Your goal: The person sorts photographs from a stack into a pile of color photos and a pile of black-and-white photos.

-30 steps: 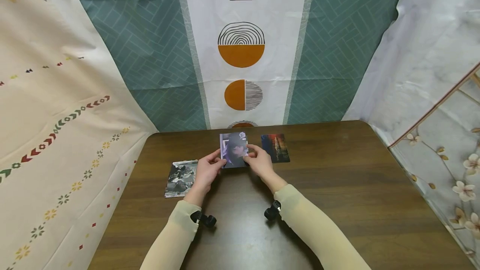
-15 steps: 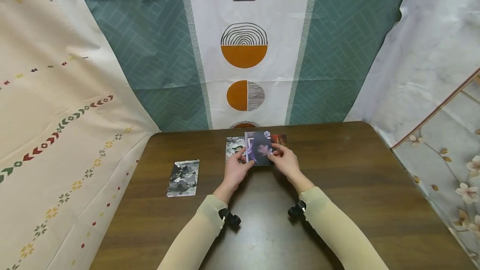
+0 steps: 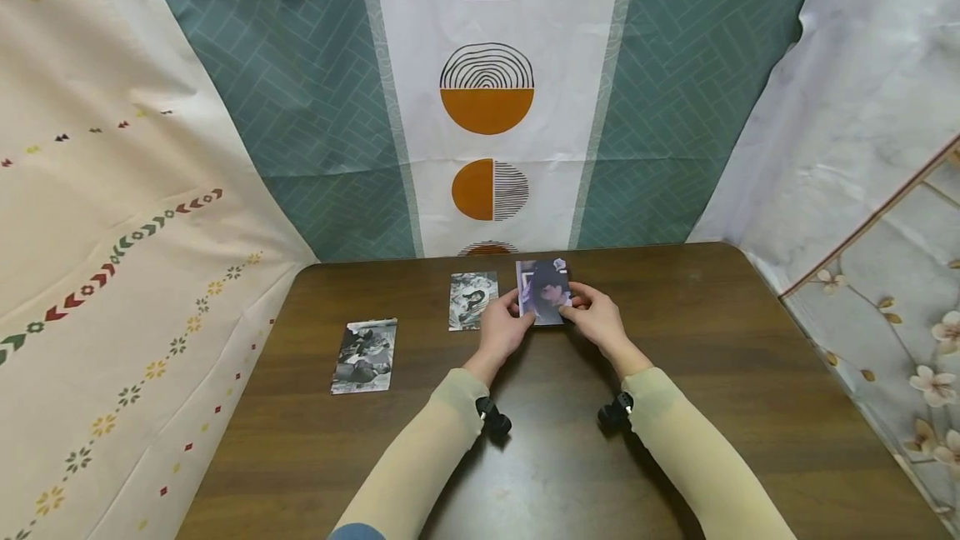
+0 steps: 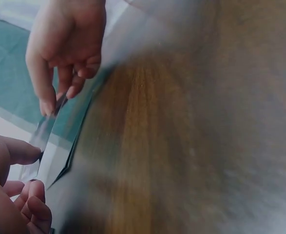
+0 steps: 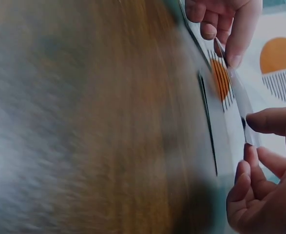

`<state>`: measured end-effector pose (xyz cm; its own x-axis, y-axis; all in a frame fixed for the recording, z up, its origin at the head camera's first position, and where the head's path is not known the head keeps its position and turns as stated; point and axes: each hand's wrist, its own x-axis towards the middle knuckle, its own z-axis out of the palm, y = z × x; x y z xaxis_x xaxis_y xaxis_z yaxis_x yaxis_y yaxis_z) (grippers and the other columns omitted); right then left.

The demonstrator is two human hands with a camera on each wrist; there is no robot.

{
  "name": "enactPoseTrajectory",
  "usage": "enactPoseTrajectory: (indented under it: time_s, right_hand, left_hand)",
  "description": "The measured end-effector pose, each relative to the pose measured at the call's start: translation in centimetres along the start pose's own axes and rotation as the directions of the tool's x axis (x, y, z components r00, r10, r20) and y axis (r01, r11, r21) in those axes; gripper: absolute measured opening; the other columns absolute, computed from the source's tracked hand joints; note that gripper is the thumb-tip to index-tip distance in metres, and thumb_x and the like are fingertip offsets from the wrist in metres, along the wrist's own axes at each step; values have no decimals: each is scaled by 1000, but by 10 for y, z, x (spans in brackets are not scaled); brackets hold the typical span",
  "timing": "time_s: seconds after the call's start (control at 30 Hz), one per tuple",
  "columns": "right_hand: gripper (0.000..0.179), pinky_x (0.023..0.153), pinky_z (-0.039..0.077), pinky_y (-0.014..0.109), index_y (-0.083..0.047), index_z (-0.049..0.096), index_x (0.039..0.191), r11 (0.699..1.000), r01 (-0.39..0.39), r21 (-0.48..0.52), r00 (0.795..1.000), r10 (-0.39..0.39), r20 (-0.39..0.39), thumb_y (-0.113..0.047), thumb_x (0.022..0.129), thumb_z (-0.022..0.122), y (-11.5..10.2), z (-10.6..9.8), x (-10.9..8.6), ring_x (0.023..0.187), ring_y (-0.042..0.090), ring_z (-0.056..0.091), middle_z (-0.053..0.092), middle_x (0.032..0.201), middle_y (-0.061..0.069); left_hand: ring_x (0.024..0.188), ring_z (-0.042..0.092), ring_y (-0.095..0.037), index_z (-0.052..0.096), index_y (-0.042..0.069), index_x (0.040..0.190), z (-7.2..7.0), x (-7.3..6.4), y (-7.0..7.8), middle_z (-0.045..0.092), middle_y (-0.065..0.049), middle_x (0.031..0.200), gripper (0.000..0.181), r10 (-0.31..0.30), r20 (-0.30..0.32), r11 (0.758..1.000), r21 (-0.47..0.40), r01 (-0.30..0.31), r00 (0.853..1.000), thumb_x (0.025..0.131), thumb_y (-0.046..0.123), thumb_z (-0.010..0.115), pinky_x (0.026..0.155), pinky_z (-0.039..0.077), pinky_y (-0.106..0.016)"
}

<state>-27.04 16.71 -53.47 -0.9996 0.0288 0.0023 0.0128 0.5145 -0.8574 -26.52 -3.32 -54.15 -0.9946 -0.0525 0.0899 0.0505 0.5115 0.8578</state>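
Note:
A purple and dark photo card (image 3: 543, 292) with a figure printed on it is held up between both hands near the table's far edge. My left hand (image 3: 501, 327) pinches its left edge, thumb on the near face. On the opposite edge, my right hand (image 3: 598, 319) pinches it likewise. Both wrist views show the card tilted and apart from the table, with another thin card (image 5: 208, 122) lying beneath it; the head view hides that lower card almost wholly. Just left of my left hand lies a black-and-white photo card (image 3: 472, 300).
A second black-and-white photo card (image 3: 364, 357) lies farther left on the brown wooden table (image 3: 720, 373). Behind the table's far edge hangs a patterned curtain (image 3: 487, 190), with cloth on both sides. Small black cameras (image 3: 615, 412) sit on the wrists.
Both hands have carried the purple card rightward across the table. It uncovers the middle black-and-white card and now hides the red-and-dark card that showed on the right.

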Motion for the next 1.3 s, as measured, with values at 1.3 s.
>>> enactPoseTrajectory:
  time_s: [1.3]
  right_hand:
    - [63, 102, 47, 54, -1, 61, 149, 953, 18, -301, 999, -7, 39, -30, 95, 72, 18, -1, 18, 115, 39, 63, 71, 118, 18]
  left_hand:
    - [95, 70, -23, 66, 10, 148, 14, 9, 19, 77, -9, 114, 58, -94, 138, 937, 347, 40, 986, 94, 27, 77, 79, 56, -40]
